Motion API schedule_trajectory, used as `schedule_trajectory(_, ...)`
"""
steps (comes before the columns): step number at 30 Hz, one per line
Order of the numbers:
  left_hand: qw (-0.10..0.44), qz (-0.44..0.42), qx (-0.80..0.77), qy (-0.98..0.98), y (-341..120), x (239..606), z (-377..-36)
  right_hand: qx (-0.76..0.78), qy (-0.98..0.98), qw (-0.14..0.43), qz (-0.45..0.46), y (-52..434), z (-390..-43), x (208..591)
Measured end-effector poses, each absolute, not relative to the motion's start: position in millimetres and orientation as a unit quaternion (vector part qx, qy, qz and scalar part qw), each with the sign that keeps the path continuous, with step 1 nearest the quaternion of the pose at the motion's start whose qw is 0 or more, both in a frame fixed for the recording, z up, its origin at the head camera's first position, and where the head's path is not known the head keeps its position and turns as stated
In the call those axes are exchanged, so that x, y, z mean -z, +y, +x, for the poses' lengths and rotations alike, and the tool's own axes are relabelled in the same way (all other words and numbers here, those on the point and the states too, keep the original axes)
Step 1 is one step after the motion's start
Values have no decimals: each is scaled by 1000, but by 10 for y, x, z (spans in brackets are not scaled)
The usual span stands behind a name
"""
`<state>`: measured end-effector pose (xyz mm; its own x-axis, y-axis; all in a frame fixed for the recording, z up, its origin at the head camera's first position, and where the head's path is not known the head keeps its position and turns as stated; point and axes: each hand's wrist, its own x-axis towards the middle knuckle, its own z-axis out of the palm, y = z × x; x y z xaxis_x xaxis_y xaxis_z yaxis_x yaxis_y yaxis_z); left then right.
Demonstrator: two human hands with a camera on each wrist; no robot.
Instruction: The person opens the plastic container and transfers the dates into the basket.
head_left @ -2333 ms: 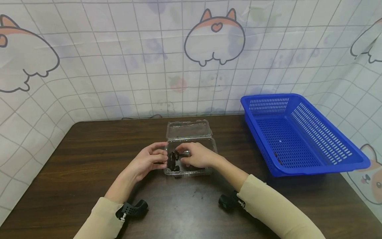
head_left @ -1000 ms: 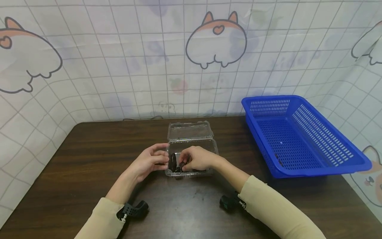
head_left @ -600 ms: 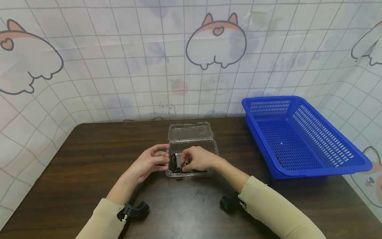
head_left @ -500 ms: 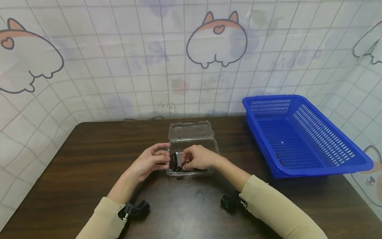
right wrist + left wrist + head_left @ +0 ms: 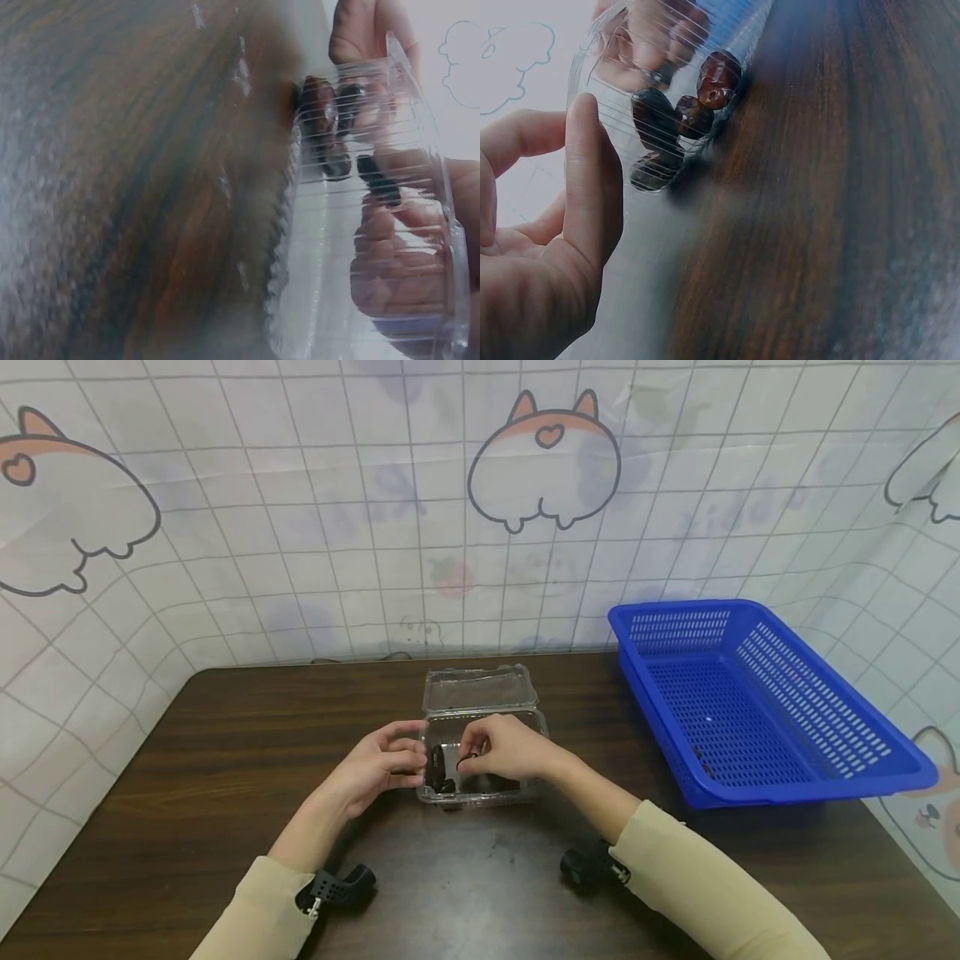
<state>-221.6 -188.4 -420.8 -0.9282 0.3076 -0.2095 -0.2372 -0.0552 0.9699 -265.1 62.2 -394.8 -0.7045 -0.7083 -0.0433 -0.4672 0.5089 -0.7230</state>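
Note:
A clear plastic clamshell box (image 5: 491, 798) sits on the table with its lid (image 5: 480, 690) folded back. Several dark brown dates (image 5: 437, 767) lie at its left end; through the ribbed wall, the left wrist view shows wrinkled, glossy dates (image 5: 718, 75). My right hand (image 5: 508, 748) reaches in over the box, thumb and fingers pinching one date (image 5: 379, 180) above the box floor. My left hand (image 5: 381, 768) touches the outside of the left wall with its fingertips, fingers loosely extended.
A blue slotted plastic basket (image 5: 750, 789) stands at the right, with small brown bits (image 5: 703, 763) on its floor. Behind the dark wooden table (image 5: 300, 718) hangs a white checked wall cloth (image 5: 315, 552). Each wrist carries a black camera mount (image 5: 341, 887).
My right hand has moved from the left end of the box, taken hold of a date, and risen slightly with it. My left hand stays at the left wall.

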Motion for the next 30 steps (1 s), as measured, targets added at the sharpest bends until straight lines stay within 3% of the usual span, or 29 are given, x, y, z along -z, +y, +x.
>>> schedule_trajectory(30,185,37,-726,661,-1881,4231,-2224,431,850,55,-297,1064,-2382,3542)
